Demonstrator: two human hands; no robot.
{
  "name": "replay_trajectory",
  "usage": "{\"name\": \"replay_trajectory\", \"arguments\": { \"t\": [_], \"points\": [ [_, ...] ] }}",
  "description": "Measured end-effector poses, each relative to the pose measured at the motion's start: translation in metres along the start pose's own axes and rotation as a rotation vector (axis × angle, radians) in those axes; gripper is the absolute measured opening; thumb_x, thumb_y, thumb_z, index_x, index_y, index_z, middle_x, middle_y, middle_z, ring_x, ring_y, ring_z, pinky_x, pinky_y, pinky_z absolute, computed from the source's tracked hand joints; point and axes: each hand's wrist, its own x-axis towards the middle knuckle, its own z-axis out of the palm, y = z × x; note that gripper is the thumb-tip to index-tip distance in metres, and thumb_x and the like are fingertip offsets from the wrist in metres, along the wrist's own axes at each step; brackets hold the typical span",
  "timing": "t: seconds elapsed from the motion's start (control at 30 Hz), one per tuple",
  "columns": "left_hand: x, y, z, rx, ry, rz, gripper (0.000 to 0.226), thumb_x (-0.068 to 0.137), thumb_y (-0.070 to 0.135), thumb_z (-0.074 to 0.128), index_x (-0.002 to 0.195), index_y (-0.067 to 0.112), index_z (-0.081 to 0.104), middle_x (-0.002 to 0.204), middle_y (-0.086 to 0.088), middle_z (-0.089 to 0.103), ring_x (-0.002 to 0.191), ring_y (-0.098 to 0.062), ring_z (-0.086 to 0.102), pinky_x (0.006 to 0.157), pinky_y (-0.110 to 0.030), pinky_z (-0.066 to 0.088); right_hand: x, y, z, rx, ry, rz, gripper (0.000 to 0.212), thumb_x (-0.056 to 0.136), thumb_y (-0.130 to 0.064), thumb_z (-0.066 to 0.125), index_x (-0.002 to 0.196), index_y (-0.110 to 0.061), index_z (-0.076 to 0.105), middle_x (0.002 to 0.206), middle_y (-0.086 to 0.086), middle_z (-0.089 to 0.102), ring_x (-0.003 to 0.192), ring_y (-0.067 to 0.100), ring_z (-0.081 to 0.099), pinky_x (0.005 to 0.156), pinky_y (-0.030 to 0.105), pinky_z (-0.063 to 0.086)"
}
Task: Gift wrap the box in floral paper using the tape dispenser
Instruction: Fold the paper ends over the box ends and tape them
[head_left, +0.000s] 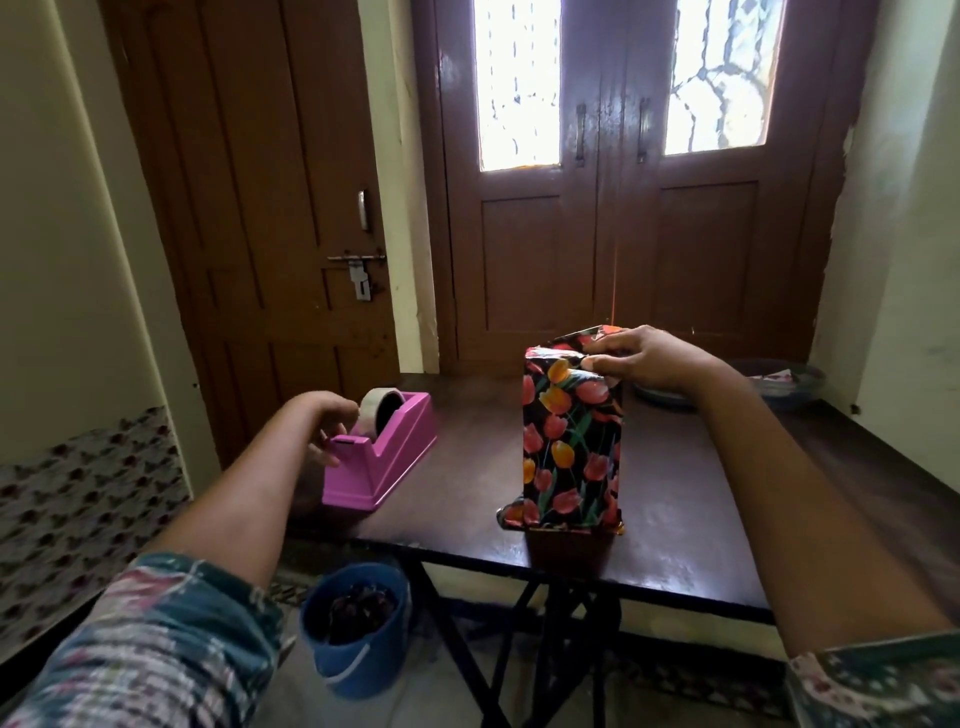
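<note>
1. Floral paper (566, 400) covers the upright box (571, 467); my right hand (649, 364) pinches its top fold.
2. Left of the box, my left hand (324, 426) curls at the dispenser (387, 462); whether it holds tape (382, 413), I cannot tell.
3. I judge we're taping the top; next needs a torn strip.
</note>
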Motion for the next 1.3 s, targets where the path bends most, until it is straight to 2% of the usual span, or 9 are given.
{"name": "replay_trajectory", "arguments": {
  "t": [0.13,0.43,0.57,0.67,0.8,0.87,1.0,1.1,1.3],
  "points": [
    [-0.003,0.006,0.003,-0.042,-0.017,-0.044,0.025,0.097,0.020,0.041,0.092,-0.001,0.054,0.088,-0.016,0.049,0.076,-0.024,0.050,0.042,-0.026,0.051,0.001,0.002,0.000,0.026,0.007,0.014,0.041,0.088,-0.036,0.059,0.125,-0.020,0.058,0.130,0.007,0.054,0.110,0.018,0.050,0.088,0.030,0.039],
    [-0.004,-0.004,0.011,-0.444,0.086,-0.036,0.026,0.097,0.019,0.036,0.107,-0.001,0.050,0.082,-0.016,0.051,0.069,-0.024,0.052,0.064,-0.037,0.050,0.003,0.000,0.001,0.025,0.022,0.022,0.039,0.088,-0.033,0.059,0.124,-0.017,0.059,0.129,0.008,0.055,0.111,0.019,0.050,0.091,0.033,0.041],
    [-0.006,-0.003,0.014,-0.613,0.117,0.009,0.028,0.097,0.020,0.037,0.111,0.003,0.054,0.117,-0.017,0.053,0.109,-0.031,0.053,0.089,-0.045,0.046,0.002,-0.001,0.001,0.027,0.022,0.030,0.039,0.088,-0.032,0.059,0.124,-0.016,0.059,0.130,0.009,0.054,0.115,0.023,0.050,0.094,0.036,0.043],
    [-0.007,-0.004,0.014,-0.650,0.133,0.037,0.031,0.096,0.022,0.043,0.115,0.002,0.056,0.108,-0.013,0.053,0.121,-0.031,0.047,0.091,-0.047,0.046,0.003,-0.002,0.002,0.036,0.021,0.030,0.039,0.088,-0.032,0.059,0.124,-0.016,0.059,0.129,0.009,0.054,0.108,0.019,0.050,0.090,0.034,0.042],
    [-0.003,-0.018,0.021,-0.765,0.198,0.108,0.018,0.092,0.016,0.057,0.082,0.000,0.057,0.125,-0.018,0.054,0.117,-0.032,0.052,0.069,-0.044,0.055,0.003,0.001,0.002,0.058,0.029,0.029,0.040,0.088,-0.032,0.059,0.124,-0.016,0.059,0.130,0.009,0.054,0.112,0.022,0.050,0.090,0.034,0.043],
    [0.001,-0.028,0.025,-0.863,0.223,0.124,0.019,0.090,0.012,0.060,0.074,0.003,0.054,0.124,-0.020,0.055,0.114,-0.032,0.055,0.072,-0.041,0.054,0.003,0.002,0.003,0.065,0.033,0.032,0.040,0.088,-0.032,0.059,0.125,-0.016,0.059,0.130,0.009,0.053,0.111,0.021,0.050,0.089,0.034,0.042],
    [0.009,-0.045,0.031,-1.029,0.251,0.142,0.012,0.089,0.010,0.061,0.082,0.000,0.058,0.126,-0.019,0.053,0.113,-0.027,0.053,0.075,-0.040,0.053,0.005,0.003,0.004,0.076,0.046,0.031,0.042,0.088,-0.032,0.059,0.126,-0.016,0.057,0.131,0.009,0.053,0.104,0.016,0.047,0.083,0.030,0.039],
    [0.013,-0.053,0.041,-1.127,0.265,0.156,0.008,0.090,0.005,0.058,0.085,-0.002,0.057,0.111,-0.017,0.056,0.092,-0.021,0.056,0.078,-0.038,0.052,0.006,0.005,0.004,0.108,0.047,0.032,0.042,0.088,-0.031,0.060,0.126,-0.015,0.057,0.131,0.009,0.053,0.105,0.016,0.048,0.082,0.029,0.039],
    [0.012,-0.069,0.050,-0.999,0.303,0.129,0.010,0.089,0.009,0.061,0.094,0.001,0.062,0.096,-0.011,0.064,0.086,-0.021,0.061,0.074,-0.034,0.054,0.008,0.006,0.004,0.108,0.046,0.048,0.042,0.087,-0.033,0.060,0.126,-0.017,0.058,0.128,0.009,0.055,0.102,0.016,0.050,0.071,0.025,0.040]
  ]
}}
